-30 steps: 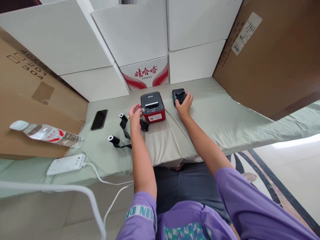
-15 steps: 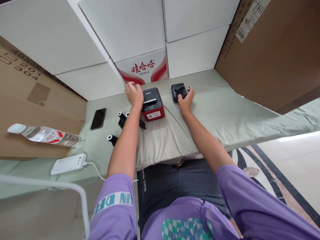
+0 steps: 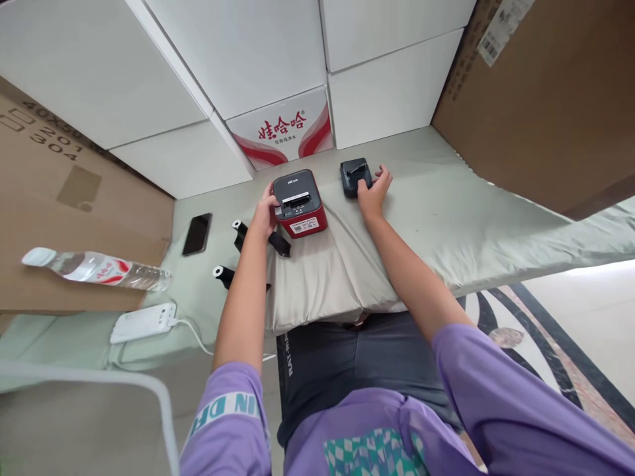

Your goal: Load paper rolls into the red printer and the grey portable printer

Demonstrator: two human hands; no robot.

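Note:
A small red printer with a black top (image 3: 299, 208) stands on the pale green cloth (image 3: 446, 218). My left hand (image 3: 264, 215) grips its left side, fingers curled against the casing. Right of it lies a small black device (image 3: 355, 176); my right hand (image 3: 374, 194) rests at its right edge, fingertips touching it. Black ribbon rolls with white cores (image 3: 238, 231) lie just left of my left forearm, partly hidden by it.
A black phone (image 3: 197, 233) lies left of the rolls. A water bottle (image 3: 96, 270) lies on a cardboard box at far left, with a white power bank (image 3: 143, 322) and cable below it. White boxes (image 3: 278, 125) and brown cardboard (image 3: 546, 99) wall the back.
My left hand reached up past the printer's back left corner, then came back down to its left side. My right hand stayed at the black device. The view shifted slightly.

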